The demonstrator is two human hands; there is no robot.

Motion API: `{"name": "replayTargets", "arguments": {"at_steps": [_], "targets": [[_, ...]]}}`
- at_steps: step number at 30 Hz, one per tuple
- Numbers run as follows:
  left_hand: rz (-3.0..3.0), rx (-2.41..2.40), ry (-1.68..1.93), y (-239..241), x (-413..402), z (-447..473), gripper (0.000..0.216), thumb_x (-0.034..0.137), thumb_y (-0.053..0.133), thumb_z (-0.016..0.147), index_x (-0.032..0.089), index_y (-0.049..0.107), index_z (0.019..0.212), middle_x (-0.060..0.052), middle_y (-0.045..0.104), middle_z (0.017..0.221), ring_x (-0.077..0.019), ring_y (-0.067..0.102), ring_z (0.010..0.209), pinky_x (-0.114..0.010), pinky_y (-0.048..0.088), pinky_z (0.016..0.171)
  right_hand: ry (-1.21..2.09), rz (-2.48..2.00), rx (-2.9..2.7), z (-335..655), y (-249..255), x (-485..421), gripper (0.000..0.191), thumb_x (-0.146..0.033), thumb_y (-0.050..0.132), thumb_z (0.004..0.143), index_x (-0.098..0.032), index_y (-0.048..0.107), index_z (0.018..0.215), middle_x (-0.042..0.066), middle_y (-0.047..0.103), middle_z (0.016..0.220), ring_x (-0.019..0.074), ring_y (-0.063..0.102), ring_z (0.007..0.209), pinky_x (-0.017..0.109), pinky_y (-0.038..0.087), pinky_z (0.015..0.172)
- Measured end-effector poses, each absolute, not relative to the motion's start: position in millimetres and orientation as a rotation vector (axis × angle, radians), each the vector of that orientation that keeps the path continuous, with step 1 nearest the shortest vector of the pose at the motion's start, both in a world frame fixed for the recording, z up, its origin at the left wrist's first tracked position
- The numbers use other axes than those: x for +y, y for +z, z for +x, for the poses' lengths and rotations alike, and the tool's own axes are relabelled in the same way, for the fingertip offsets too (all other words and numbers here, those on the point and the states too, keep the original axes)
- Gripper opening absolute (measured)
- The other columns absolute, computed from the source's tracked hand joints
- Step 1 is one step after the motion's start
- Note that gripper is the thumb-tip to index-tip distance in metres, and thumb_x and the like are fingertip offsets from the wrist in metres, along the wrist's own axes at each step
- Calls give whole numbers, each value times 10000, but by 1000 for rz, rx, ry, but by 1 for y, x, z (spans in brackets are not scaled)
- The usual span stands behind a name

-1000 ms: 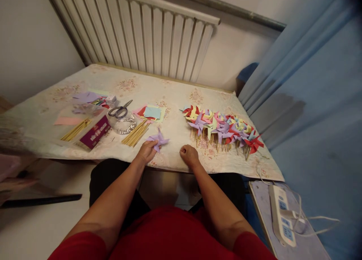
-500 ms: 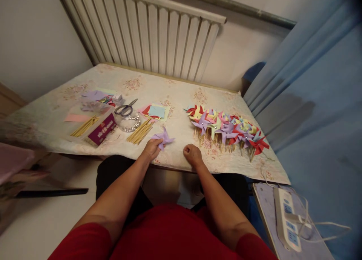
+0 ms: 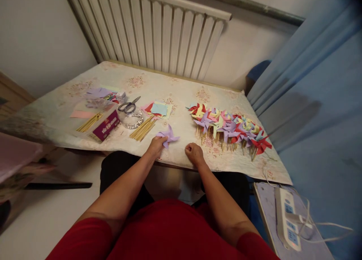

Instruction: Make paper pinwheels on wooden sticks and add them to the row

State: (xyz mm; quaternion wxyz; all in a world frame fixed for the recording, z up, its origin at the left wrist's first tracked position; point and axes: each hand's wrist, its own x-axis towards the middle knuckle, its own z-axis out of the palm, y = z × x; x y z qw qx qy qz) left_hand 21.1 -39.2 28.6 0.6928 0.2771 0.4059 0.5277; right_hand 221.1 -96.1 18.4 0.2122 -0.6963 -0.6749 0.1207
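Note:
A purple paper pinwheel [image 3: 169, 136] is pinched in my left hand [image 3: 156, 147], just above the table's front part. My right hand [image 3: 194, 153] is curled closed to the right of it, near the front edge; whether something small sits in its fingers is hidden. Left of my left hand lies a bundle of thin wooden sticks [image 3: 143, 129]. Behind them is a stack of coloured paper squares [image 3: 158, 109]. To my right hand's right stand many finished pinwheels [image 3: 230, 128] on sticks, in red, yellow, purple and pink, packed closely together.
Scissors [image 3: 129, 105] lie behind a clear round dish with silvery pins [image 3: 132, 121]. Beside them are a purple box [image 3: 105, 128] with sticks and more purple paper [image 3: 98, 92]. A power strip [image 3: 287, 219] with cables rests on a low surface at right. A radiator [image 3: 158, 30] stands behind the table.
My left hand and the pinwheel have shifted slightly right, closer to my right hand. The whole view has moved a little. My right hand stays curled.

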Motion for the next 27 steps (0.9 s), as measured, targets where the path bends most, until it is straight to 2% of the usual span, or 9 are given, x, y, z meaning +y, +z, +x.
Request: {"name": "replayTargets", "arguments": {"at_steps": [9, 19, 23, 27], "targets": [[672, 910, 1195, 61, -65, 36, 315, 295, 825, 511, 116, 695, 736, -17, 632, 618, -143, 560, 622, -252, 417, 600, 306, -1923, -1887, 218, 14, -101, 123, -128, 557, 792, -177, 640, 716, 16, 612, 741, 129, 515, 685, 240, 341, 668], [669, 940, 1204, 82, -80, 37, 267, 304, 809, 531, 146, 655, 681, -1, 607, 616, -127, 526, 600, -246, 383, 567, 261, -1848, -1849, 214, 11, -106, 140, -138, 512, 785, -177, 616, 698, 37, 612, 748, 147, 521, 701, 255, 369, 697], [686, 947, 1203, 87, -85, 37, 246, 304, 804, 543, 141, 660, 659, -4, 612, 611, -111, 497, 556, -243, 364, 546, 498, -1784, -1493, 218, 11, -108, 96, -189, 540, 726, -172, 614, 667, 11, 600, 666, 140, 518, 644, 253, 399, 664], [717, 941, 1204, 89, -89, 37, 212, 294, 787, 569, 142, 693, 683, -12, 633, 626, -123, 517, 573, -250, 376, 571, 723, -1641, -917, 226, 26, -114, 175, -321, 573, 707, -158, 631, 730, -36, 546, 578, 112, 457, 513, 234, 376, 522]]}}
